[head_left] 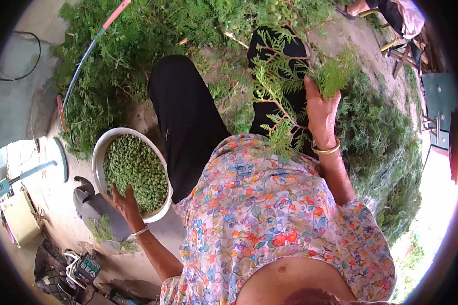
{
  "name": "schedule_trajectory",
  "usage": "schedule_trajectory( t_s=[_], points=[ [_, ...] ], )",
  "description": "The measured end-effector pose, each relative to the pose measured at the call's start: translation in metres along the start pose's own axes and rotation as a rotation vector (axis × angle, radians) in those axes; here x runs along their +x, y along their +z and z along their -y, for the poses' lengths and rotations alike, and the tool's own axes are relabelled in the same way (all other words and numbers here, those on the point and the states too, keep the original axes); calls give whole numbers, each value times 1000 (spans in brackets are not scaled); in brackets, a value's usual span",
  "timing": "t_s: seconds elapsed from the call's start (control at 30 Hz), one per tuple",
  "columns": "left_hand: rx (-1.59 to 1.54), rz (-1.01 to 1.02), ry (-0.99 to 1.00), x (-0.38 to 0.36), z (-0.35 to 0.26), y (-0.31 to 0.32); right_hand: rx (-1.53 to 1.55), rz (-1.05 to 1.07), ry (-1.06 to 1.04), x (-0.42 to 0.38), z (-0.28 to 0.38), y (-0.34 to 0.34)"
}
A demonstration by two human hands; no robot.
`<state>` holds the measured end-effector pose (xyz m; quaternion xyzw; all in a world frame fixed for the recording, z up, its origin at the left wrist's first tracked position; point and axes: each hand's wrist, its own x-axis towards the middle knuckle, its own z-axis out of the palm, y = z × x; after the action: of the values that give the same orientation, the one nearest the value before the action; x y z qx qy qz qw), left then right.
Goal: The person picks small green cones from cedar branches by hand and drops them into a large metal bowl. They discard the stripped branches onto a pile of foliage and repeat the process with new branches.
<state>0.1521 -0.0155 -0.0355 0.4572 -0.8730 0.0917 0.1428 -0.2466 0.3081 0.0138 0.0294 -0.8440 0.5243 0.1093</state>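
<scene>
A leafy green branch [280, 96] lies over my right thigh, and my right hand [321, 109] is closed around its stem, with fronds covering part of the fingers. At my left side stands a round metal bowl [101, 147] filled with small green cones [137, 168]. My left hand [124, 206] is over the lower left part of the bowl, its fingers apart and touching or just above the cones. Nothing shows between those fingers.
Heaps of cut greenery [107, 66] lie ahead, and another pile [376, 147] is at my right. A curved pole [81, 61] rests at the upper left. Part of another person [392, 15] shows at the upper right. A dark box [86, 268] sits at the lower left.
</scene>
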Motion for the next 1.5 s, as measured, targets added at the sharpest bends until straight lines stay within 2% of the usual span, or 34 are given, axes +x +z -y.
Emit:
schedule_trajectory(
  t_s=[0.03, 0.1, 0.17, 0.2, 0.27, 0.3, 0.37, 0.43, 0.5, 0.57, 0.63, 0.7, 0.77, 0.83, 0.9, 0.97, 1.0, 1.03, 1.07, 1.1, 1.13, 1.17, 1.23, 1.27, 1.3, 1.37, 1.43, 1.47, 1.5],
  points=[
    [-8, -12, -2, 5, -5, -2, 46, 23, 43, 0, -1, -1],
    [-552, 285, -464, 14, -17, -10, 99, 37, 72, 0, 8, -6],
    [-660, 253, -503, 25, -45, -17, 184, 152, 206, 3, 30, -12],
    [-652, 219, -436, 31, -53, -18, 179, 177, 126, 5, 40, -13],
    [-617, 180, -307, 50, -80, -36, 189, 205, 100, 10, 58, -14],
    [-627, 152, -310, 60, -92, -40, 188, 236, 82, 14, 66, -13],
    [-762, 84, -206, 83, -113, -48, 172, 273, 42, 19, 77, -10],
    [-953, 117, -182, 109, -145, -73, 187, 341, -4, 23, 82, 0],
    [-1233, 221, -57, 133, -174, -91, 217, 403, 4, 27, 91, 8],
    [-1484, 422, 54, 157, -208, -116, 132, 384, -251, 30, 98, 23],
    [-1555, 425, 230, 174, -231, -121, 151, 365, -445, 30, 108, 37],
    [-1624, 547, 272, 187, -246, -119, 239, 406, -490, 31, 119, 47],
    [-1690, 657, 302, 200, -260, -117, 189, 436, -458, 30, 130, 56],
    [-2079, 797, 205, 203, -282, -124, 130, 475, -416, 37, 130, 67],
    [-2120, 824, 253, 215, -288, -106, 289, 548, -484, 43, 120, 90],
    [-2293, 828, 99, 229, -293, -94, 312, 538, -529, 53, 104, 116],
    [-2383, 876, 203, 229, -292, -101, 214, 474, -662, 55, 102, 112],
    [-2388, 884, 190, 241, -291, -91, 106, 422, -770, 59, 105, 122],
    [-2449, 928, 78, 249, -289, -83, 60, 521, -687, 61, 119, 122],
    [-2507, 967, -31, 254, -286, -77, 52, 524, -688, 62, 122, 126],
    [-2497, 1020, -109, 262, -287, -71, -22, 551, -781, 65, 122, 131],
    [-2502, 1018, -119, 270, -287, -63, -94, 580, -876, 67, 125, 136],
    [-2348, 878, -344, 278, -287, -52, -143, 656, -916, 72, 134, 137],
    [-2343, 798, -274, 282, -285, -46, -167, 800, -886, 74, 136, 141],
    [-2339, 795, -291, 285, -281, -41, -189, 944, -851, 77, 142, 143],
    [-2224, 605, -305, 286, -275, -33, -434, 1311, -496, 97, 159, 147],
    [-2197, 610, -340, 287, -270, -30, -180, 1336, -517, 114, 144, 156],
    [-2206, 592, -359, 288, -270, -31, -181, 1299, -611, 121, 140, 159],
    [-2215, 575, -376, 289, -270, -31, -169, 1309, -606, 131, 130, 167]
  ],
)
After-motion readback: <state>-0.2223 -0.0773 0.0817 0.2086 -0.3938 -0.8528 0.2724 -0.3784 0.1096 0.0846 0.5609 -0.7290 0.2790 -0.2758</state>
